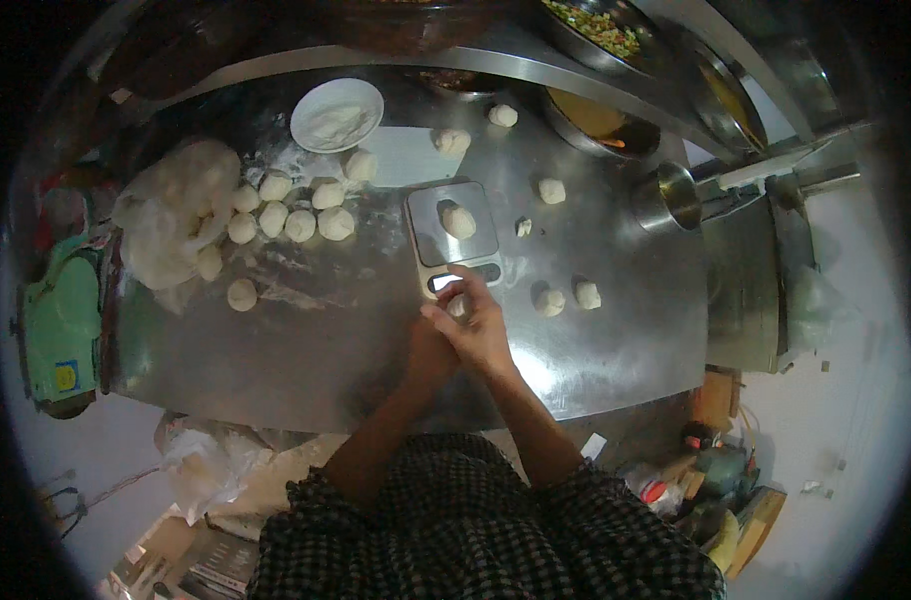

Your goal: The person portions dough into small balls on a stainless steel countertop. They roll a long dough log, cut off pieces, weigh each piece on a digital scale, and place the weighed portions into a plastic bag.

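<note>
My right hand curls around a small piece of white dough, just in front of a digital kitchen scale. My left hand is tucked beneath it and mostly hidden, so its grip does not show. On the scale's metal plate rests a pale dough ball. The scale's lit display is partly covered by my right fingers. To the right lie two dough lumps close together, another dough lump farther back, and a small dough scrap.
Several floured dough balls sit on the left of the steel table, beside a plastic bag. A white bowl of flour stands behind them. A bowl of yellow liquid and a metal pot are at back right.
</note>
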A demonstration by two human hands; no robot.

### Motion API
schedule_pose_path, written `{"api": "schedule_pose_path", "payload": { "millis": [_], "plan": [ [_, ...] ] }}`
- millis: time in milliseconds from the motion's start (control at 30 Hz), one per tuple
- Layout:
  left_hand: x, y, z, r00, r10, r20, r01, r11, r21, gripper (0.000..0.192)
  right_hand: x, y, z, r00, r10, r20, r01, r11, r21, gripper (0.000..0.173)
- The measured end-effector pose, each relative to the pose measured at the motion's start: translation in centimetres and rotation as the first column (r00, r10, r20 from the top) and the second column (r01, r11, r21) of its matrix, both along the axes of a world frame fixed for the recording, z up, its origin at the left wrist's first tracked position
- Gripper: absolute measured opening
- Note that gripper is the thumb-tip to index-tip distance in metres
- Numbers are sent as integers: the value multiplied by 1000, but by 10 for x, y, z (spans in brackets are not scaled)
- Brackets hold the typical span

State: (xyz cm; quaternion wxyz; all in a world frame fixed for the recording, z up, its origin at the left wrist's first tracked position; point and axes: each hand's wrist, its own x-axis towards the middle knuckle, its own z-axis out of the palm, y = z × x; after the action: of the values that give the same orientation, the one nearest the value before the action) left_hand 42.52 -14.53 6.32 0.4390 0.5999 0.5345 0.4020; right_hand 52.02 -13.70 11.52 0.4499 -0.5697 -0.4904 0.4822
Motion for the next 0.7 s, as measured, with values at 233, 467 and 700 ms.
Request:
{"api": "schedule_pose_path", "payload": {
  "millis": [233,467,700],
  "plan": [
    [28,-11,12,995,-70,66,65,996,66,46,14,-11,11,978,-207,29,209,970,-126,43],
    [32,-7,21,994,-106,5,105,990,99,34,18,-9,-8,949,-302,-88,305,952,34,36],
    [13,7,15,855,-257,-450,207,965,-159,25,6,-5,20,590,-431,-683,269,902,-337,34]
  ]
}}
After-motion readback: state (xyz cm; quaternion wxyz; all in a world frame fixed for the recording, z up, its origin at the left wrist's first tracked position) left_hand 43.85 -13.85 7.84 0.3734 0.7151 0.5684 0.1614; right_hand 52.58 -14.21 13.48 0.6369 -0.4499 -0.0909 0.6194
